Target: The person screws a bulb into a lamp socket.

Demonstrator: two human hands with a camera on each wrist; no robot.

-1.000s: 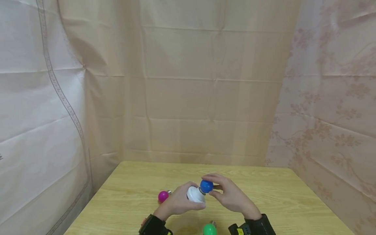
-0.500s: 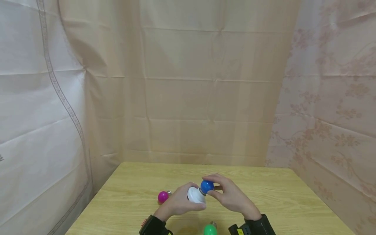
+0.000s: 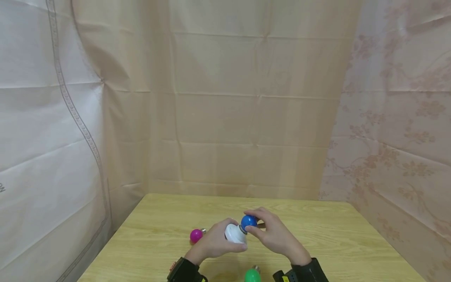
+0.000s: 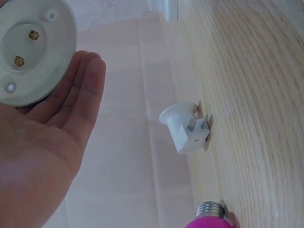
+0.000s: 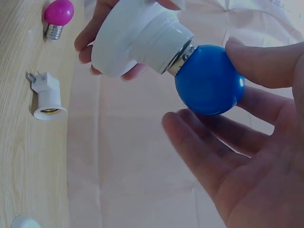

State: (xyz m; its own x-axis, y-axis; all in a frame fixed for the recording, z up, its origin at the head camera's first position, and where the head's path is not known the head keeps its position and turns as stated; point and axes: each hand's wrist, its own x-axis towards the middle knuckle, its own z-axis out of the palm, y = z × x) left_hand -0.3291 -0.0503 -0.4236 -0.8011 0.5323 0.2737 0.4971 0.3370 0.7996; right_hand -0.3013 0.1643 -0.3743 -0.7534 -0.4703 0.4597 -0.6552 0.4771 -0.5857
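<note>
My left hand (image 3: 219, 241) grips a white round lamp holder (image 3: 235, 234) by its base, thumb on the near side. The left wrist view shows the holder's underside (image 4: 38, 52) with two brass screws. My right hand (image 3: 276, 235) pinches a blue light bulb (image 5: 209, 80) between thumb and fingers. The bulb's metal base sits at the mouth of the holder, and part of the metal still shows. Both things are held above the table, the holder tilted toward the right hand.
On the wooden table (image 3: 169, 211), a pink bulb (image 3: 196, 235) lies left of the left hand. A green bulb (image 3: 252, 275) lies at the near edge. A white plug-in lamp socket (image 5: 47, 97) lies on the table, hidden in the head view. Cloth curtains hang around the table.
My right thumb and fingers have shifted slightly leftward round the blue bulb. The left hand and the lamp holder stay nearly still.
</note>
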